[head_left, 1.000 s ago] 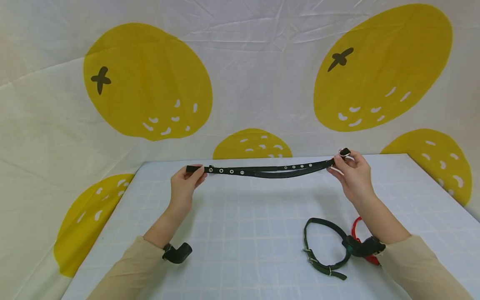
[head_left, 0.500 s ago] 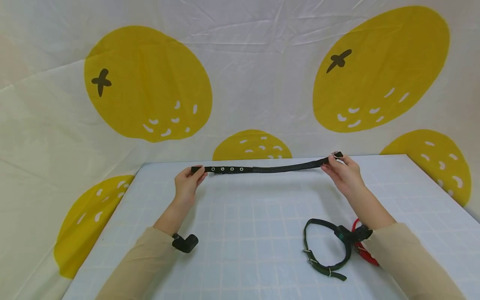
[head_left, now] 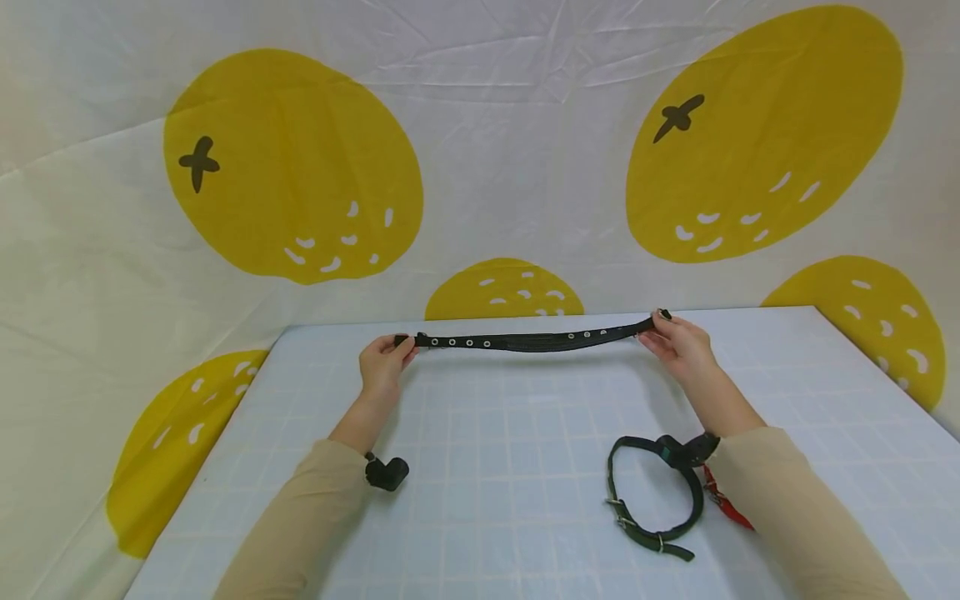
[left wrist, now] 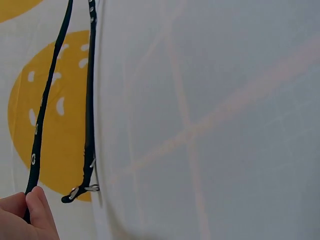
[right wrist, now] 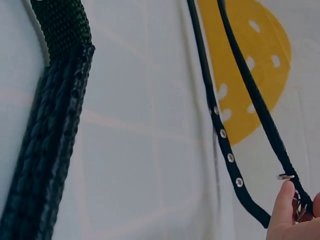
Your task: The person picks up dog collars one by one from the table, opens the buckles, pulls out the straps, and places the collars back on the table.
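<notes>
A black dog collar with metal eyelets is stretched between my two hands above the table's far edge. My left hand pinches its eyelet end between thumb and finger. The buckle end is pinched by my right hand, with metal hardware showing at the fingertips in the right wrist view. Behind it, a second black collar appears to lie along the far table edge, its buckle toward the left and its eyelets toward the right. Its eyelet tip comes close to my right fingers; whether they touch it I cannot tell.
A dark green collar lies in a loop below my right forearm. Next to it is a red collar, partly covered by my sleeve. A pale checked cloth covers the table. Behind stands a white sheet with yellow fruit prints.
Both forearms have reached farther forward. My right hand has shifted left and my left hand slightly right, bringing them closer together with the collar between them. The green collar has stayed in place.
</notes>
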Demonstrator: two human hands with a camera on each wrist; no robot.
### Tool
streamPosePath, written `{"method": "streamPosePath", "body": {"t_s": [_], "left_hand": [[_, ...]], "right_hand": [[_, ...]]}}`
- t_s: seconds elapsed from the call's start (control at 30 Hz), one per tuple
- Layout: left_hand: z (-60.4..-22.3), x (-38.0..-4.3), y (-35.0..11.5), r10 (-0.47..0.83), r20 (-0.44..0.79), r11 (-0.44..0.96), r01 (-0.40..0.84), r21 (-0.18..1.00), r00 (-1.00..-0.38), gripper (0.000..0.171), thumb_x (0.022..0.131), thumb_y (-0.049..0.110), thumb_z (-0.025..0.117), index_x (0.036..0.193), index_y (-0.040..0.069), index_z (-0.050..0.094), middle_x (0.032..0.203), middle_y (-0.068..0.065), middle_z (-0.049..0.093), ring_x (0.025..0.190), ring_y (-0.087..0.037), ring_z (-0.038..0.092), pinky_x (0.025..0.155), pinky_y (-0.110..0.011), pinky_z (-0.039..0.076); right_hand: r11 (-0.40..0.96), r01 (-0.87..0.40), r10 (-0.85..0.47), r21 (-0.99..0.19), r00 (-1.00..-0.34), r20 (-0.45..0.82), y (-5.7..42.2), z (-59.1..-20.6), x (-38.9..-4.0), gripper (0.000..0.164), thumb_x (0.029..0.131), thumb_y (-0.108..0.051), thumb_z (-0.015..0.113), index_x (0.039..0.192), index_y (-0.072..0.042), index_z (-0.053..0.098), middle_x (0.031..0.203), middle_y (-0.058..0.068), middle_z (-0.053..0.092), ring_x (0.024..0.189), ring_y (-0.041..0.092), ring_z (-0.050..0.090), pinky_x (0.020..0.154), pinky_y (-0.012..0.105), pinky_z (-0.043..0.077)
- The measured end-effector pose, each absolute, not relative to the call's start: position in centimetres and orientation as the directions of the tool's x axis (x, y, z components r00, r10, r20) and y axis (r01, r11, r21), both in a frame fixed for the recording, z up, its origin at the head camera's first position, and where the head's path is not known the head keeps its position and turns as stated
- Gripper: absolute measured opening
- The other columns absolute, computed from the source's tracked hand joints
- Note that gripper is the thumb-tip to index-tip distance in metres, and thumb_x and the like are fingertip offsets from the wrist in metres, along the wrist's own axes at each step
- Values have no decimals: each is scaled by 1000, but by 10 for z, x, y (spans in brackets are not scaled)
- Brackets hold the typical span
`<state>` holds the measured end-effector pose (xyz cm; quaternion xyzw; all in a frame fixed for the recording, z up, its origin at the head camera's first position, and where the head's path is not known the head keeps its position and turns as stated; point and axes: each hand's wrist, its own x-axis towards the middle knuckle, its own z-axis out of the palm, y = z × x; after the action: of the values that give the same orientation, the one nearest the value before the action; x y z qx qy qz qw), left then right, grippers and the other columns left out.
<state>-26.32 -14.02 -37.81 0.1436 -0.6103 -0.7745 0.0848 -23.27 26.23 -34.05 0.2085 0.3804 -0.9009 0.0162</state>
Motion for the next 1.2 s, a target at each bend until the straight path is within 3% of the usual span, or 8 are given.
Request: {"method": "streamPosePath", "body": {"t_s": [0.27, 0.5, 0.63, 0.87, 1.1, 1.2], "left_hand": [[-390, -268, -136, -310, -93, -213, -26, 977, -946, 32, 86, -9, 59, 115, -18, 50, 102, -21, 55, 72, -10, 63, 72, -18, 52], [-395, -269, -137, -331, -122, -198, -57, 979, -936, 32, 86, -8, 60, 116, -16, 51, 100, -19, 56, 66, -8, 60, 77, -22, 53], [-399, -273, -135, -343, -127, -194, -62, 979, -931, 32, 84, -8, 61, 115, -16, 52, 97, -19, 55, 67, -10, 61, 83, -29, 52], [-402, -277, -134, -373, -131, -180, -67, 981, -919, 31, 84, -8, 62, 113, -14, 53, 96, -18, 57, 67, -10, 62, 80, -28, 53], [-402, -279, -134, -386, -136, -189, -66, 980, -913, 31, 84, -9, 61, 113, -15, 51, 100, -22, 57, 73, -15, 65, 84, -31, 51], [-406, -281, -137, -380, -147, -202, -73, 977, -913, 30, 83, -10, 61, 112, -15, 51, 104, -25, 57, 79, -19, 66, 82, -28, 52]], "right_hand": [[-770, 226, 117, -597, -870, -480, 269, -357, -244, 23, 90, -6, 57, 68, -2, 62, 66, 12, 62, 60, 23, 64, 69, 34, 56], [-743, 241, 108, -625, -878, -466, 269, -363, -248, 19, 91, -4, 56, 73, -4, 63, 69, 11, 63, 64, 20, 65, 72, 30, 55], [-712, 234, 146, -662, -873, -466, 268, -365, -250, 19, 90, -1, 57, 73, -7, 63, 68, 6, 64, 65, 16, 63, 72, 27, 55], [-680, 200, 287, -705, -812, -508, 268, -369, -256, 27, 83, 7, 62, 61, -7, 67, 63, 1, 63, 58, 14, 61, 58, 25, 55], [-705, 195, 302, -682, -787, -538, 270, -374, -265, 11, 82, 5, 65, 80, -6, 66, 73, 1, 62, 73, 11, 62, 73, 24, 54], [-688, 214, 315, -693, -772, -552, 269, -375, -267, 19, 83, 4, 63, 98, -8, 63, 78, 0, 61, 79, 10, 61, 76, 24, 53]]}}
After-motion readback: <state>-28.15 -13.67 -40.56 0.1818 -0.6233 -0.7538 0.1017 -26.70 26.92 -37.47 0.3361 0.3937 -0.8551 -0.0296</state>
